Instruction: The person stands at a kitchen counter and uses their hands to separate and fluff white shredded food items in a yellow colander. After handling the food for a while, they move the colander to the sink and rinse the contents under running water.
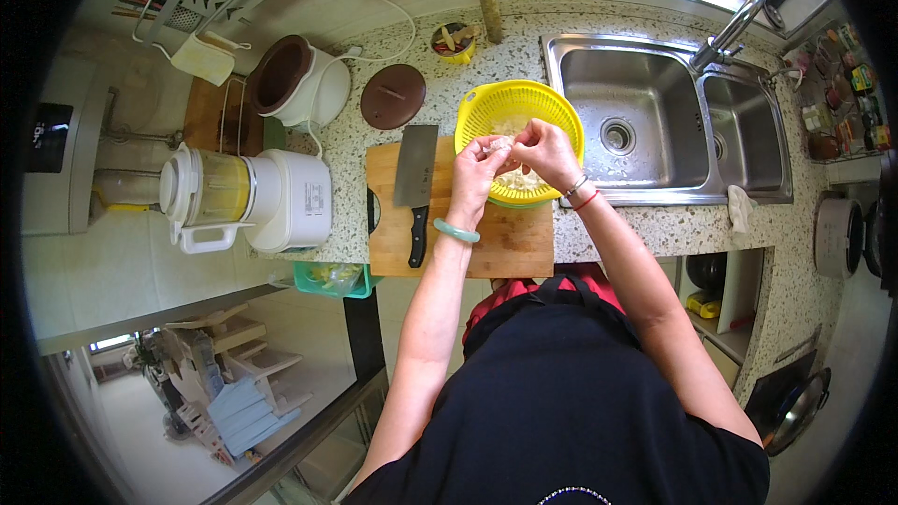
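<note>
Above a yellow colander (470, 105), both hands meet around a pale, whitish piece of food (502, 147) whose kind I cannot make out. My left hand (473, 173), below a pale green bangle, pinches it from the left. My right hand (551, 157) has its thumb and fingers closed at the same piece from the right. More whitish shreds (526, 184) lie in the colander, partly covered by the hands. The colander overlaps the far right part of a wooden cutting board (505, 245). A cleaver (417, 166) with a black handle lies on the board, left of my left hand.
To the right is a double steel sink (636, 84) with a faucet (730, 30). A blender (210, 192), a white cooker (323, 84), a brown lid (393, 96) and a small yellow bowl (456, 52) stand left and behind. A green bin (361, 282) hangs at the counter edge.
</note>
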Action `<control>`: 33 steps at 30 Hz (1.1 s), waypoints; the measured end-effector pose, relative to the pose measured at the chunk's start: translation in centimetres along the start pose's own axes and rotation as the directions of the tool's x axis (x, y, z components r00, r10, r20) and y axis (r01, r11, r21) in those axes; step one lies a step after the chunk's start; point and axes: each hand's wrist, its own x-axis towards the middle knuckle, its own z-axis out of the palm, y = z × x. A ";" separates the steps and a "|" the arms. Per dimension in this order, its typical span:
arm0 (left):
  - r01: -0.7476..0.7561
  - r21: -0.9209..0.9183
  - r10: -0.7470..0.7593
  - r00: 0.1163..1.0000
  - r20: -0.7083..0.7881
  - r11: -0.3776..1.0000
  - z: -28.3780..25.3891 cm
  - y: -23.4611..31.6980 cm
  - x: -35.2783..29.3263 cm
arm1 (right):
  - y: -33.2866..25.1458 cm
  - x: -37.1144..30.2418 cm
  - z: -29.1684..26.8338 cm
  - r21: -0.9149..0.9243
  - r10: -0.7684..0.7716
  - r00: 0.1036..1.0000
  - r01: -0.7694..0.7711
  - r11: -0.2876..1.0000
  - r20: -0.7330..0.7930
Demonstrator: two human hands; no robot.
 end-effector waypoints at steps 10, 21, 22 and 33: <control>-0.019 -0.067 0.020 1.000 0.023 0.998 -0.2 -0.4 0.0 | 1.5 0.4 -0.6 0.228 0.033 0.999 -0.041 0.973 0.039; -0.047 0.060 0.046 0.999 0.014 0.997 0.5 0.1 -0.1 | 0.7 0.1 -0.6 -0.029 -0.070 0.996 0.072 0.997 0.057; -0.050 0.064 0.049 0.999 0.018 0.997 0.4 0.0 -0.2 | 0.1 -0.2 -0.7 -0.061 -0.081 0.995 0.085 0.995 0.060; -0.033 0.053 0.032 0.999 0.023 0.998 0.5 -0.1 -0.3 | 1.4 0.0 -0.1 -0.140 -0.105 0.992 0.095 0.986 -0.070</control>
